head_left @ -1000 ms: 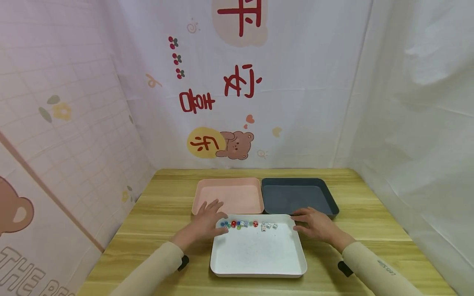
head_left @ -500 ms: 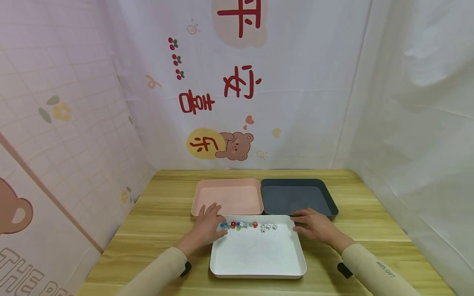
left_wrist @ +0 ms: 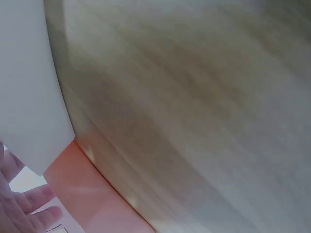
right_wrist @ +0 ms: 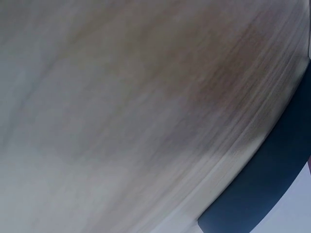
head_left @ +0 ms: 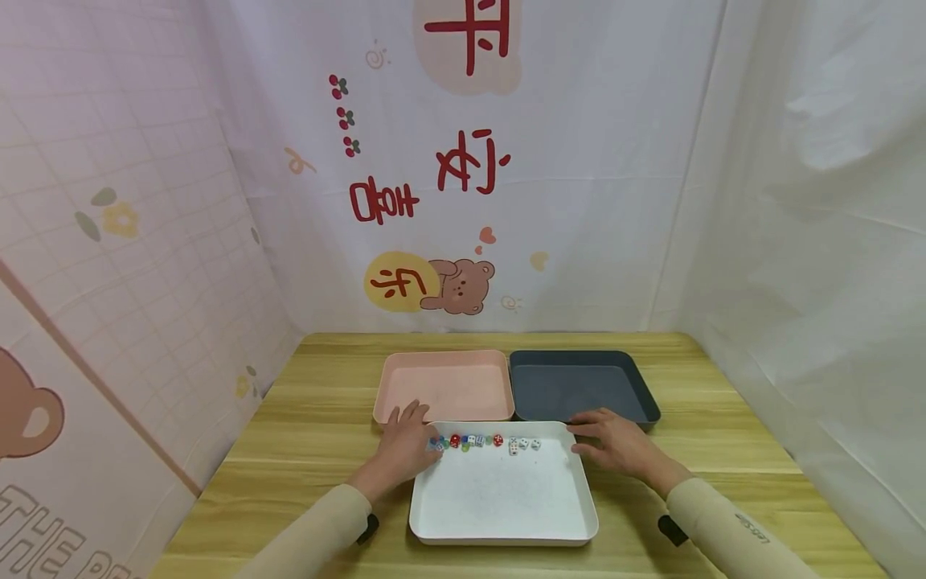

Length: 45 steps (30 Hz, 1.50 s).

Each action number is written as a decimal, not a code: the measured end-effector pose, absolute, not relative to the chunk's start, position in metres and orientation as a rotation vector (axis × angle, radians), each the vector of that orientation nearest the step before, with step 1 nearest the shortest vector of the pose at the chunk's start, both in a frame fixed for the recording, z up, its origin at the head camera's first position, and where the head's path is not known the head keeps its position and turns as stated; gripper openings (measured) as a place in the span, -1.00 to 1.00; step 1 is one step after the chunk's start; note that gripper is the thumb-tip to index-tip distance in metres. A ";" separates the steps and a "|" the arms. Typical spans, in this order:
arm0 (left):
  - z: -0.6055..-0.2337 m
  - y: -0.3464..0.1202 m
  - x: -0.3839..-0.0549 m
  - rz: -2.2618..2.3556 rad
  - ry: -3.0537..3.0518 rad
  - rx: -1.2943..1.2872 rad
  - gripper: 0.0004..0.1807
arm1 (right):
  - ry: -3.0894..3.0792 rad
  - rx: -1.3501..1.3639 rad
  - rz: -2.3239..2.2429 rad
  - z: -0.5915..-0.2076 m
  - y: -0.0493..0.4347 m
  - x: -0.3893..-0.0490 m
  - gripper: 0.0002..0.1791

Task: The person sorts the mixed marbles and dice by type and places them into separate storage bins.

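Observation:
In the head view, a white tray (head_left: 502, 498) holds a row of small dice and beads along its far side. The left hand (head_left: 403, 445) reaches over the far left corner, its thumb and index finger at a few blue beads (head_left: 436, 441). Two red dice (head_left: 455, 441) lie to their right, among white, green and blue pieces. Several white dice (head_left: 524, 443) sit farther right. At the opposite far corner, the right hand (head_left: 615, 441) rests with relaxed fingers at the rim. In the left wrist view, some loosely extended fingers (left_wrist: 34, 199) show beside the tray wall.
Behind the white tray stand a pink tray (head_left: 444, 382) and a dark blue tray (head_left: 582, 386), side by side. All three are on a wood-grain table (head_left: 723, 450). A printed white curtain (head_left: 579, 201) hangs at the back and sides.
The left hand has shifted slightly, and its thumb and index finger have drawn closer together around the blue beads. The right hand stays in place at the tray corner.

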<state>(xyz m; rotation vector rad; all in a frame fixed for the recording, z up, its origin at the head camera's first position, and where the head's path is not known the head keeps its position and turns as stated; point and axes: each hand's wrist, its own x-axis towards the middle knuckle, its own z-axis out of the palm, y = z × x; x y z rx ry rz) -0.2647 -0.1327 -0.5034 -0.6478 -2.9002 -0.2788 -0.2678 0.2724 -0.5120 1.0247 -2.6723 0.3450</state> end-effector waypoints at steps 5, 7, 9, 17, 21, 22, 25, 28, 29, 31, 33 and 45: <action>-0.503 -0.131 -0.265 -0.270 -2.883 -0.640 -0.82 | -2.662 1.021 0.353 -0.514 0.273 -0.268 -0.60; -0.503 -0.131 -0.265 -0.273 -2.884 -0.641 -0.84 | -2.654 1.021 0.359 -0.514 0.273 -0.268 -0.60; -0.503 -0.131 -0.266 -0.276 -2.886 -0.647 -0.86 | -2.647 1.025 0.362 -0.514 0.273 -0.268 -0.60; -0.501 -0.130 -0.265 -0.280 -2.903 -0.670 -0.87 | -2.657 1.014 0.358 -0.514 0.272 -0.269 -0.60; -0.500 -0.130 -0.265 -0.274 -2.911 -0.667 -0.86 | -2.676 1.003 0.361 -0.514 0.271 -0.269 -0.59; -0.500 -0.130 -0.265 -0.274 -2.914 -0.665 -0.87 | -2.685 0.998 0.367 -0.514 0.271 -0.269 -0.59; -0.501 -0.129 -0.266 -0.281 -2.922 -0.660 -0.88 | -2.698 0.997 0.366 -0.514 0.270 -0.268 -0.58; -0.501 -0.129 -0.267 -0.288 -2.930 -0.657 -0.88 | -2.702 1.001 0.366 -0.514 0.270 -0.268 -0.58; -0.502 -0.129 -0.267 -0.297 -2.930 -0.656 -0.89 | -2.701 1.001 0.364 -0.514 0.271 -0.268 -0.58; -0.502 -0.129 -0.267 -0.310 -2.928 -0.655 -0.89 | -2.702 1.000 0.358 -0.514 0.271 -0.268 -0.58; -0.502 -0.129 -0.268 -0.327 -2.927 -0.649 -0.89 | -2.703 1.000 0.357 -0.514 0.271 -0.268 -0.58; -0.493 -0.136 -0.275 -0.502 -2.894 -0.708 -0.90 | -2.703 0.987 0.367 -0.511 0.272 -0.266 -0.58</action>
